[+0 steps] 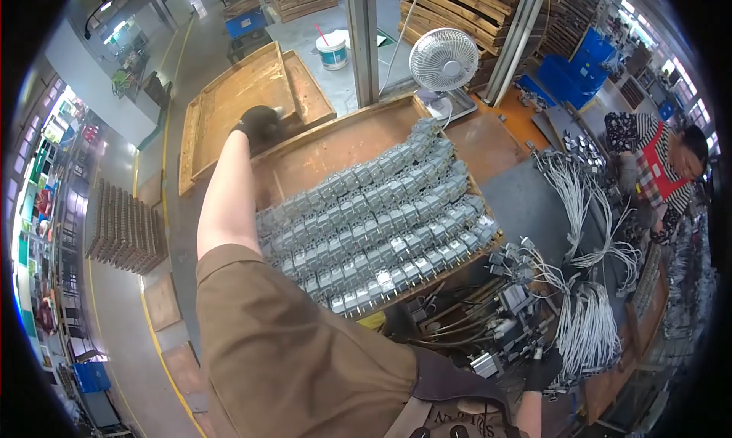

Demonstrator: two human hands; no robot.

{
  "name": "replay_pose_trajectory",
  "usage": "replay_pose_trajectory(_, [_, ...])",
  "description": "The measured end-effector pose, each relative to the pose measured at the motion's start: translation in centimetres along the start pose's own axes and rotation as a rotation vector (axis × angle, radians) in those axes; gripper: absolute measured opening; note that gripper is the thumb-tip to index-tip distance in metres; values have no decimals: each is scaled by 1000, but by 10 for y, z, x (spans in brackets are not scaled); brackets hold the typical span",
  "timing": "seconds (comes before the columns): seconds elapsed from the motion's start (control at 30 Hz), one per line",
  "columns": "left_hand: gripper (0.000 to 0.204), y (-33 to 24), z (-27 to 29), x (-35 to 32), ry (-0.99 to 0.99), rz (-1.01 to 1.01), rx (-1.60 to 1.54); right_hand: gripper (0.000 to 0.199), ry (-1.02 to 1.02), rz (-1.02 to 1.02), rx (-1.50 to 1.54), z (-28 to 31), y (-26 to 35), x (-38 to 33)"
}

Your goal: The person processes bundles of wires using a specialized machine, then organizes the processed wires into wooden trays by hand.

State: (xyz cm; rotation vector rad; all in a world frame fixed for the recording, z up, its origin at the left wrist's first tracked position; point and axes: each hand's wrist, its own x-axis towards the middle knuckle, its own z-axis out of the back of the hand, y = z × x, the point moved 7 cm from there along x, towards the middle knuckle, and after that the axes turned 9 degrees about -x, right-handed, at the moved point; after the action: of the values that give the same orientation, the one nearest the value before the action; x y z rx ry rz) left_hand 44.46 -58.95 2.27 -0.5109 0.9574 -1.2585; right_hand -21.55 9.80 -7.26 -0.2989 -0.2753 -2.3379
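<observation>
Left hand (259, 125), black-gloved, at upper centre-left of the frame, grip clamped on the far rim of the wooden tray (320, 157); arm stretched full length. Tray at centre, packed with rows of grey metal transformers (381, 224), tilted, near edge overhanging the cluttered tabletop (526, 202). Right hand (543, 371), gloved, low right, among white wire bundles (587, 327); grip width impossible to tell.

Likely trouble: heavy load held one-handed at full reach, so slip of the rim, or rows sliding toward the lower right edge onto the loose parts below. Little room right: wires, fan (444, 60) just behind, another worker (656, 171). Open floor left; empty wooden tray (229, 102) beyond.
</observation>
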Motion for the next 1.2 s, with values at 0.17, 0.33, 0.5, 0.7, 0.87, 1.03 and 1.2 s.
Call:
replay_pose_trajectory(0.17, [35,-52,-28,-83,332,-40,-72,35,-18,24,-4,2,5,1])
replay_pose_trajectory(0.33, [40,-104,-92,-97,578,-95,-488,26,-25,6,-25,15,16,4])
replay_pose_trajectory(0.5, [53,-155,-199,-61,366,-343,-61,27,-44,23,-28,23,24,3])
replay_pose_trajectory(0.7, [59,-158,-292,-26,387,-149,-243,29,-50,6,-63,19,18,-1])
replay_pose_trajectory(0.87, [32,-147,-313,6,449,29,-142,33,-42,-26,-70,18,16,0])
replay_pose_trajectory(1.03, [30,-161,-311,22,425,-591,395,56,166,-73,-25,21,16,2])
replay_pose_trajectory(1.2, [41,-183,-302,7,240,-1236,979,48,244,-73,-23,28,13,3])
